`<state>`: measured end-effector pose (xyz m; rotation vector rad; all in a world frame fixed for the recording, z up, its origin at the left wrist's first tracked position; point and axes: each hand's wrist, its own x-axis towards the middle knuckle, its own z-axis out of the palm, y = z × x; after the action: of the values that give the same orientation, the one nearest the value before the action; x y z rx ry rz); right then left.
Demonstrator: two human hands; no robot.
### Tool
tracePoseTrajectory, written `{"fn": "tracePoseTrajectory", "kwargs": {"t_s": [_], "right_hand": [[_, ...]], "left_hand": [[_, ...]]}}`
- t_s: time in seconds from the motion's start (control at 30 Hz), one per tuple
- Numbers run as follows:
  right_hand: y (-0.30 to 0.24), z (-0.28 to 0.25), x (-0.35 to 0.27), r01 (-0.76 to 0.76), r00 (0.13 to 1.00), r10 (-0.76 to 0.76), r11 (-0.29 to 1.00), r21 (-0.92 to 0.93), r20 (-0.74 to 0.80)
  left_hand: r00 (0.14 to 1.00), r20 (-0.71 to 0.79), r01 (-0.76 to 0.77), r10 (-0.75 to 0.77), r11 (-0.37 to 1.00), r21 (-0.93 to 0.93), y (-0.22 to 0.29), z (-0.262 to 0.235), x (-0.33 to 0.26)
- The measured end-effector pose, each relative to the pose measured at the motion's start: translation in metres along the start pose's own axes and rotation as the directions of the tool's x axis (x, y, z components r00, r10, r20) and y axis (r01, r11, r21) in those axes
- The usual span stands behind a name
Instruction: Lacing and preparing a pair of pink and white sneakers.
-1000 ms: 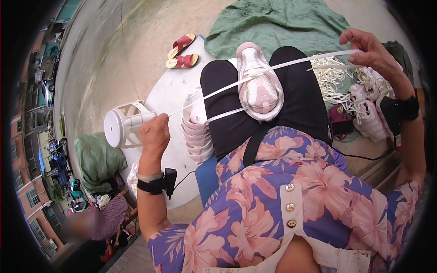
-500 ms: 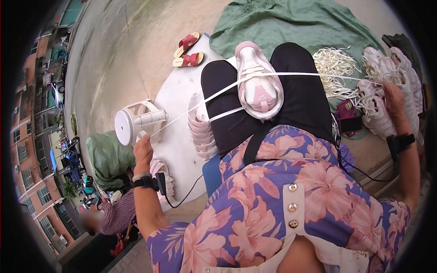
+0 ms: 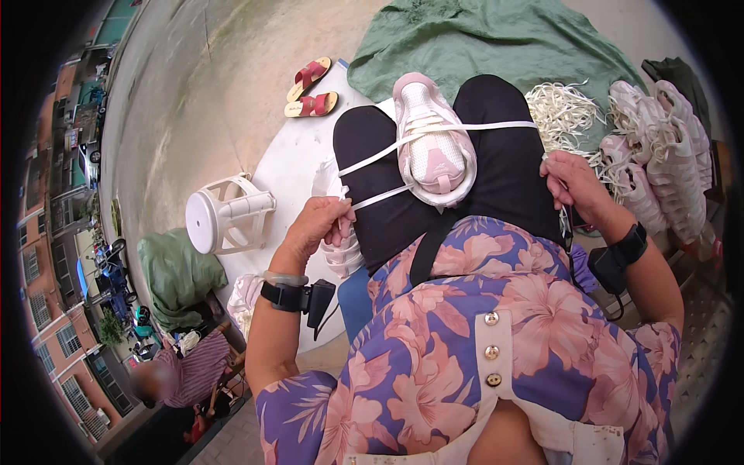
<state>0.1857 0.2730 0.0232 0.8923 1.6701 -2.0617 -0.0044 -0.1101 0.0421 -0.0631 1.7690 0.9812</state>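
A pink and white sneaker [image 3: 434,159] rests between my black-clad knees, its heel toward me. One white shoelace [image 3: 488,125] runs across it, with a strand to each side over my thighs. My left hand [image 3: 322,223], beside my left thigh, is closed in a pinch at the lace's left strands. By my right thigh, my right hand [image 3: 577,182] has thumb and fingers pinched on the lace's other end; the stretch between knee and fingers is hard to see. Cream laces [image 3: 564,116] lie in a tangled pile beyond that hand.
Several pink-white shoes [image 3: 659,155] are heaped at the right; more shoes [image 3: 341,254] are stacked by my left leg. A white plastic stool [image 3: 225,215] lies tipped on the left. Red sandals [image 3: 311,104], a green cloth [image 3: 480,46] and a person in a striped top [image 3: 200,370] are around.
Both my hands have come inward from far out to the sides, toward my thighs. The lace, stretched taut before, now hangs over my knees. The sneaker stays on my lap.
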Motion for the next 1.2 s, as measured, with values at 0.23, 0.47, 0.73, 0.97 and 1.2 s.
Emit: {"fn": "tracePoseTrajectory", "kwargs": {"t_s": [0.23,0.47,0.73,0.97,1.2], "right_hand": [[-0.002,0.078,0.074,0.548,0.814,-0.58,0.747,-0.378,0.035],[-0.006,0.093,0.12,0.562,0.704,-0.69,0.686,-0.462,-0.168],[-0.01,0.091,0.107,0.528,0.82,-0.521,0.848,-0.039,-0.239],[-0.009,0.094,0.104,0.566,0.8,-0.547,0.824,0.009,-0.247],[-0.008,0.097,0.106,0.582,0.785,-0.566,0.813,-0.013,-0.254]], "left_hand": [[0.989,0.018,-0.148,0.147,0.989,0.024,0.051,0.061,0.054],[0.946,-0.215,-0.252,0.244,0.968,-0.009,0.068,0.069,0.083],[0.828,-0.365,-0.461,0.426,0.887,-0.012,0.046,0.077,0.075],[0.847,-0.322,-0.495,0.422,0.847,-0.192,0.044,0.081,0.073],[0.85,-0.337,-0.5,0.405,0.821,-0.276,0.044,0.081,0.073]]}}
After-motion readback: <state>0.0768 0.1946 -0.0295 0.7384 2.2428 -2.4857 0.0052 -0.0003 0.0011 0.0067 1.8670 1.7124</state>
